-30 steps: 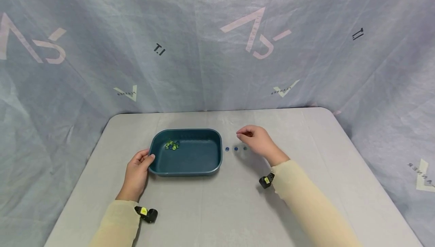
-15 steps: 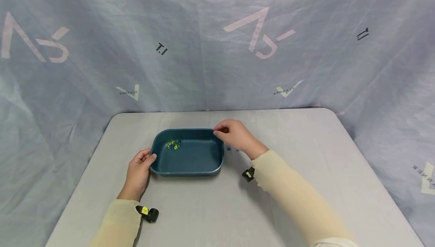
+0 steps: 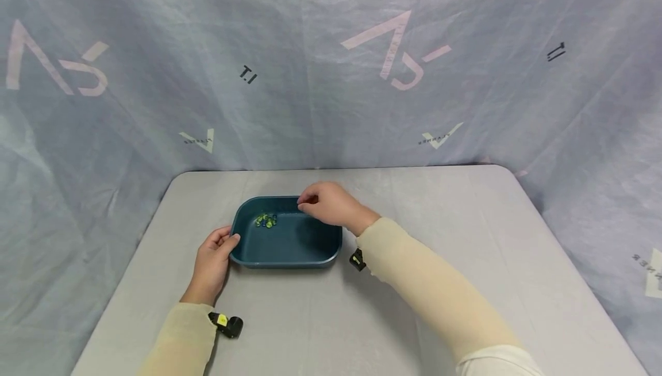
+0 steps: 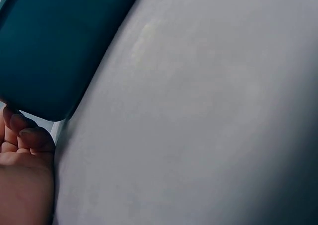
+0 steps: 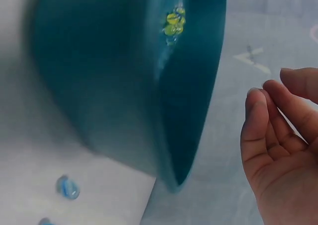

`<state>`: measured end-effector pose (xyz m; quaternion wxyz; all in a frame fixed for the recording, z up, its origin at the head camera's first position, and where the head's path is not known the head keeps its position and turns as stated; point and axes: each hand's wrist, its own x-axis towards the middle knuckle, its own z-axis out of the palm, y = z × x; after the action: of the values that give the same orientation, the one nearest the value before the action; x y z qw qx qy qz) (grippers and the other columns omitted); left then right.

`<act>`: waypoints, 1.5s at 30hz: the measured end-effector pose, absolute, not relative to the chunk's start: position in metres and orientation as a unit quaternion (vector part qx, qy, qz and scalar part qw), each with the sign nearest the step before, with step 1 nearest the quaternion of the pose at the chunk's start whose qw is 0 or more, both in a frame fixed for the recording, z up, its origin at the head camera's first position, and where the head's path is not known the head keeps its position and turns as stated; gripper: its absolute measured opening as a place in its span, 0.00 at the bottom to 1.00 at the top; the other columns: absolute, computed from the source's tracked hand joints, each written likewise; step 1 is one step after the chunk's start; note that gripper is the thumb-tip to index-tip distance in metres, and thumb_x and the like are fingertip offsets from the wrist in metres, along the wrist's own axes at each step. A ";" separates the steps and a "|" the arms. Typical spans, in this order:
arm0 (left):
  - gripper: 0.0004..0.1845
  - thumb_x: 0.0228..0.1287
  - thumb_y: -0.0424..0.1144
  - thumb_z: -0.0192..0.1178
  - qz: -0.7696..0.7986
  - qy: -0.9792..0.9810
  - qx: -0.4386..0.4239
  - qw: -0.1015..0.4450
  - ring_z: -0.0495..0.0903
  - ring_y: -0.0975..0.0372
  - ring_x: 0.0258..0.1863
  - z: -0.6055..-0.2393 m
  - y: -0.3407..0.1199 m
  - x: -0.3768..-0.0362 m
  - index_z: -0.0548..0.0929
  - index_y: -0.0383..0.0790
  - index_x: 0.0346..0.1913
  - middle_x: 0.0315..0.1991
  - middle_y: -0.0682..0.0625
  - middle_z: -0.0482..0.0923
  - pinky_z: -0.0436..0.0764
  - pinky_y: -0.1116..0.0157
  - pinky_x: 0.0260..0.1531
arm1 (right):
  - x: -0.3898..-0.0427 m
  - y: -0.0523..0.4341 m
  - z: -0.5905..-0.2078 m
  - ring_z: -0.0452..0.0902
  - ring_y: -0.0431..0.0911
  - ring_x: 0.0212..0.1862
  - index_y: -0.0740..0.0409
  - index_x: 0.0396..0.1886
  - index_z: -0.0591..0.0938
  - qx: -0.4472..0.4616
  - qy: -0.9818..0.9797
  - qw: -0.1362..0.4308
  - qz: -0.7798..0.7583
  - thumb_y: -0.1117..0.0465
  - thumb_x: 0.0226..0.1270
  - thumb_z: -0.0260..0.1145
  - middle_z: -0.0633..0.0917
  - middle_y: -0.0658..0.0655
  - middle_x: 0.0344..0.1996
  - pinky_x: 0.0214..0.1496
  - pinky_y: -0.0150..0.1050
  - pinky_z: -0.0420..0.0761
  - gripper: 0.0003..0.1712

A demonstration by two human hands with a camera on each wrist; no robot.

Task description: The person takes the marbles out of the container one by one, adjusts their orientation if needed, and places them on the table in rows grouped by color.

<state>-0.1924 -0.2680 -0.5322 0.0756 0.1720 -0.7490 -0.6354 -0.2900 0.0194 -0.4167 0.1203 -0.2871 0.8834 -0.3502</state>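
A dark teal plastic tray (image 3: pixel 284 264) lies on the table. My left hand (image 3: pixel 212 261) grips its left end, thumb over the rim and fingers along the outer wall. Several yellow-green and blue glass marbles (image 3: pixel 266 221) are gathered in the tray's back left part. Above its right half hovers my right hand (image 3: pixel 331 203), thumb and fingertips drawn together in a pinch. Whatever small thing is between those tips is hidden. In the right wrist view, a blue glass marble (image 5: pixel 68 187) lies on the table outside the tray, with part of another (image 5: pixel 45 221) at the lower edge.
The grey table (image 3: pixel 465 238) extends in front of and to both sides of the tray. A printed grey cloth (image 3: pixel 279 65) hangs behind it and along the sides. Small black cameras (image 3: pixel 230 326) are strapped to both wrists.
My right hand has moved left from above the marbles on the table to over the tray, still pinched. Its forearm now hides those marbles in the head view. The left hand stays on the tray.
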 end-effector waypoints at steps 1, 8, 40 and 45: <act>0.20 0.76 0.40 0.61 -0.635 -0.750 0.171 0.076 0.77 0.64 0.42 -0.532 -0.268 -0.193 0.78 0.32 0.63 0.46 0.44 0.80 0.77 0.72 0.41 | -0.290 0.016 -0.415 0.80 0.40 0.41 0.51 0.49 0.89 -0.289 0.884 0.125 -0.347 0.55 0.76 0.67 0.86 0.46 0.42 0.44 0.38 0.81 0.10; 0.19 0.76 0.40 0.61 -0.635 -0.749 0.171 0.079 0.77 0.63 0.42 -0.531 -0.268 -0.192 0.79 0.32 0.62 0.46 0.43 0.80 0.77 0.72 0.41 | -0.296 -0.009 -0.425 0.81 0.39 0.39 0.54 0.50 0.89 -0.298 0.887 0.137 -0.325 0.57 0.77 0.66 0.88 0.48 0.42 0.45 0.37 0.81 0.10; 0.20 0.76 0.41 0.61 -0.638 -0.748 0.168 0.075 0.76 0.62 0.43 -0.532 -0.269 -0.193 0.78 0.33 0.63 0.43 0.49 0.80 0.77 0.72 0.41 | -0.304 -0.057 -0.428 0.80 0.45 0.57 0.58 0.63 0.83 -0.302 0.897 0.180 -0.268 0.58 0.77 0.65 0.85 0.53 0.56 0.58 0.38 0.78 0.19; 0.19 0.76 0.41 0.61 -0.641 -0.746 0.166 0.076 0.77 0.63 0.42 -0.532 -0.268 -0.192 0.79 0.33 0.62 0.44 0.47 0.80 0.78 0.72 0.41 | -0.308 -0.062 -0.428 0.80 0.45 0.53 0.58 0.59 0.84 -0.308 0.895 0.170 -0.273 0.59 0.77 0.66 0.85 0.53 0.53 0.57 0.39 0.78 0.16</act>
<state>-0.1922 -0.2681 -0.5323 0.0765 0.1662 -0.7456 -0.6408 -0.3082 -0.0616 -0.4281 0.1705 -0.3081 0.8951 -0.2734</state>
